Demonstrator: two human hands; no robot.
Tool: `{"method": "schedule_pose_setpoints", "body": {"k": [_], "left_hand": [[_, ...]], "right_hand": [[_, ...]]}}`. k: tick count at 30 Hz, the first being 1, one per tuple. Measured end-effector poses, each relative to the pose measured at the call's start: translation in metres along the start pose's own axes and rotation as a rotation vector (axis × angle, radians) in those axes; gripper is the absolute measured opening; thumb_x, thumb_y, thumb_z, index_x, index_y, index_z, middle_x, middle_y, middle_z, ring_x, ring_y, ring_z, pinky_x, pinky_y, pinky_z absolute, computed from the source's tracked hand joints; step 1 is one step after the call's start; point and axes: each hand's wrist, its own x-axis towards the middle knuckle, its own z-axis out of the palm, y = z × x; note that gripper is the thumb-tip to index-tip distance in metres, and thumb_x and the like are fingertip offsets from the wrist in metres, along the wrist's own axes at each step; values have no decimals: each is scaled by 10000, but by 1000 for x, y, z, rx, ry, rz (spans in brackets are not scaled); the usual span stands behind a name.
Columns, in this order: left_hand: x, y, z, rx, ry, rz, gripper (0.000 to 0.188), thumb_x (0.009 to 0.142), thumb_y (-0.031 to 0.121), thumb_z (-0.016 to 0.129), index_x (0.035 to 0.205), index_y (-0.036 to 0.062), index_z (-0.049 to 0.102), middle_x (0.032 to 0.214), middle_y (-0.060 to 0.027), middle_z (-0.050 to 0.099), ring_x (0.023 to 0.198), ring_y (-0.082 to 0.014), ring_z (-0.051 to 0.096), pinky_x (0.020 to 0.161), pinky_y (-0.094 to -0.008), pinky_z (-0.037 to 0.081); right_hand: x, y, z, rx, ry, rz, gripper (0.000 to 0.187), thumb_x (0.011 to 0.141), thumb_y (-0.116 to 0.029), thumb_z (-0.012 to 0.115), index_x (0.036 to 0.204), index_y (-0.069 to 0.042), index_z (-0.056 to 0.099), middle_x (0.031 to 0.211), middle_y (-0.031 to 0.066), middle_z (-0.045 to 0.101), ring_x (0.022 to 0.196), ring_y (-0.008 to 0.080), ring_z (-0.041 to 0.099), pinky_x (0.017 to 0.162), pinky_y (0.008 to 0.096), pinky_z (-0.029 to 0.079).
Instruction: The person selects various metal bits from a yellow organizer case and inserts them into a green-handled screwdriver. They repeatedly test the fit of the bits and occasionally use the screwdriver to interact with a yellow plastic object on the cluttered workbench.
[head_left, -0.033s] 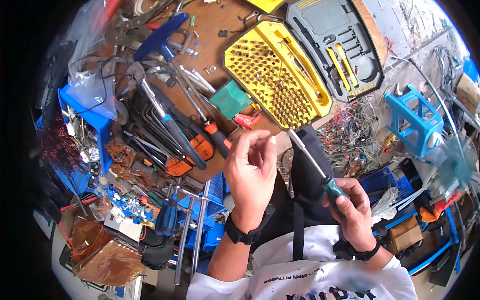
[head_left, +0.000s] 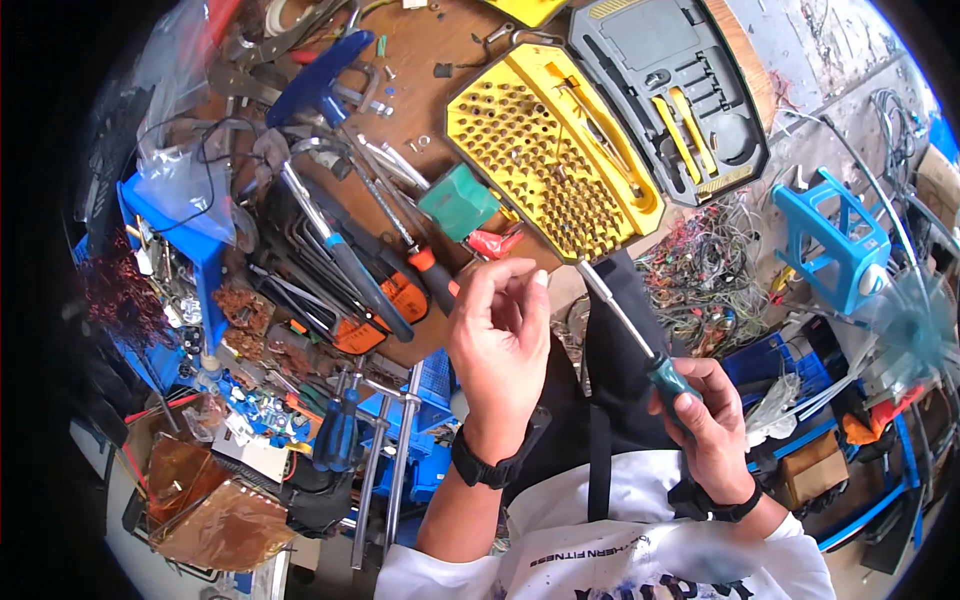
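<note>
My right hand (head_left: 705, 430) is wrapped round the dark green handle of a screwdriver (head_left: 632, 330). Its metal shaft slants up and left, the tip close to the near edge of a yellow bit case (head_left: 640, 215). Rows of small screwdriver bits (head_left: 545, 170) stand in that case. My left hand (head_left: 500, 345) is raised left of the shaft, apart from it, its fingers curled and thumb and forefinger drawn together. Whatever the pinch holds, if anything, is too small to make out. Joined to the bit case is a grey lid tray (head_left: 668, 60) with yellow tweezers-like tools (head_left: 680, 135) in it.
Left on the wooden table (head_left: 410, 85) lie an orange-and-black screwdriver (head_left: 433, 275), hex keys (head_left: 300, 235), a green block (head_left: 458, 203) and a blue-handled clamp (head_left: 325, 80). Tangled wires (head_left: 700, 275) and a light-blue plastic stool (head_left: 835, 240) are at the right. Metal bars (head_left: 400, 465) stand by my left forearm.
</note>
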Motion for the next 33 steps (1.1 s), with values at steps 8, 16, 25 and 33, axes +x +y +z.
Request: {"method": "schedule_pose_setpoints", "body": {"k": [8,16,25,33], "left_hand": [[23,6,17,-45,112,-66,75,831,11,645,905,19,634,687,25,569,581,-17,474,546,-175,393],[34,12,24,-8,114,-114,58,837,14,647,889,-7,635,726,20,594,610,-14,499,563,-161,404],[38,15,28,22,118,-126,66,838,41,662,865,-11,630,705,27,582,584,-4,473,533,-161,384],[41,17,29,139,119,-124,75,845,43,655,846,-19,613,704,-18,623,591,-24,527,546,-164,409]], "right_hand": [[9,-14,-27,41,2,-2,342,848,-200,668,1113,-26,540,850,77,642,574,20,452,505,160,348],[14,-28,-44,86,6,5,362,837,-202,683,1107,-15,531,942,92,638,759,97,587,575,187,412],[16,-35,-52,105,-2,12,366,834,-198,683,1108,-12,527,953,94,636,794,114,599,604,197,424],[15,-38,-49,110,4,-9,373,837,-214,680,1110,-8,529,906,98,646,714,76,564,575,182,403]]}}
